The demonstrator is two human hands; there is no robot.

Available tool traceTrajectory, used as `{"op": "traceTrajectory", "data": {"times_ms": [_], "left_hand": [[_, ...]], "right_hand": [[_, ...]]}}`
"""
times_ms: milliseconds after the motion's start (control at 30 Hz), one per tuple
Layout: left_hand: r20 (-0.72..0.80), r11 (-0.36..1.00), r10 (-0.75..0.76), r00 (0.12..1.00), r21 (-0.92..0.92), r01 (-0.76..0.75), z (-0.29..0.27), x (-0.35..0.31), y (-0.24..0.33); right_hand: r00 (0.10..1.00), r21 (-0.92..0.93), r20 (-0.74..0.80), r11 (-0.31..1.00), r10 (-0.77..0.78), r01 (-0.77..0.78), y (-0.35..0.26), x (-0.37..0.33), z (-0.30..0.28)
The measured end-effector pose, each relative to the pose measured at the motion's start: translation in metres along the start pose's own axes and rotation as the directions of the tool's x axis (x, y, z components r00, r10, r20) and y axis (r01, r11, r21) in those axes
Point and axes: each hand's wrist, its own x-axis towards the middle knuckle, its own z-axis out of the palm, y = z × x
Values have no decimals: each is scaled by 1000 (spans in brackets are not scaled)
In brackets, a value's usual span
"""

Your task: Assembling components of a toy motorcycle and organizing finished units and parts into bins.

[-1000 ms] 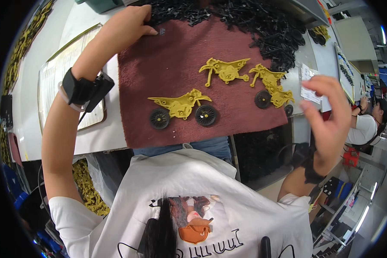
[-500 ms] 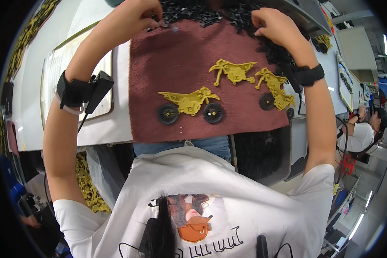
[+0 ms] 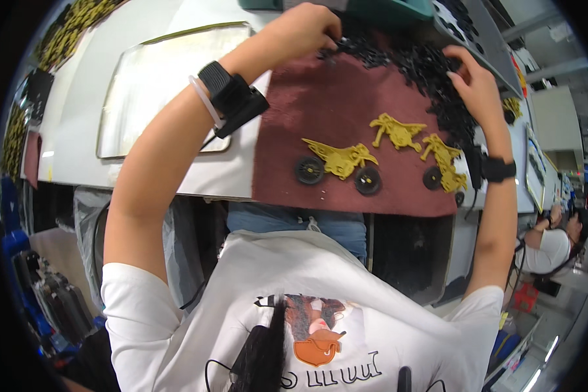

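A loose, tangled heap of small black pieces (image 3: pixel 428 81), thin and irregular in shape, is spread along the far edge of a reddish-brown cloth (image 3: pixel 300 111) and down its right side. The left hand (image 3: pixel 319 31) is placed at the left end of the heap, with the fingers bent down toward the pieces; whether anything is held in its grip cannot be told, as the fingertips are partly hidden. The right hand (image 3: pixel 472 78) is held over the right part of the heap, its grip moderately wide, with thumb and forefinger curved apart and black pieces seen between them.

The cloth, soft and napped like towelling, is laid on a smooth white table (image 3: pixel 78 130). On it, three moulded yellow motorcycle shapes are set out, their outlines jagged and their surfaces matte. The nearest yellow body (image 3: pixel 340 161) is flanked by two round black spoked wheels (image 3: pixel 368 181), with yellow seen at the hubs. The middle yellow body (image 3: pixel 398 133) is laid farther back, slender prongs reaching from it. By the right-hand yellow body (image 3: pixel 446 166), a dark wheel (image 3: pixel 432 178) is seen on its left side.

To the left, a pale, flat tray (image 3: pixel 170 85) with rounded corners is rested on the table. Beyond the heap, a teal bin (image 3: pixel 402 8) is partly seen. A black wristband is worn on each arm.
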Motion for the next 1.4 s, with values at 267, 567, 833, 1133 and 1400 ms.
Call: {"op": "traceTrajectory", "data": {"times_ms": [267, 567, 833, 1133, 1400], "left_hand": [[-347, 998, -26, 937, 40, 42, -52, -92, 89], [119, 529, -518, 847, -734, 426, -35, -165, 128], [293, 141, -625, 723, -869, 474, 4, -194, 136], [79, 778, -551, 831, -311, 546, 24, -195, 148], [124, 721, -575, 809, -390, 572, 29, -201, 160]], "right_hand": [[991, 558, 105, 819, 88, -131, -75, -85, -20], [979, 521, 154, 830, 137, -198, -102, -123, 37], [944, 662, 249, 672, 218, -330, -135, -130, 69], [955, 623, 214, 725, 203, -294, -125, -133, 72], [949, 654, 242, 688, 204, -314, -127, -132, 69]]}}
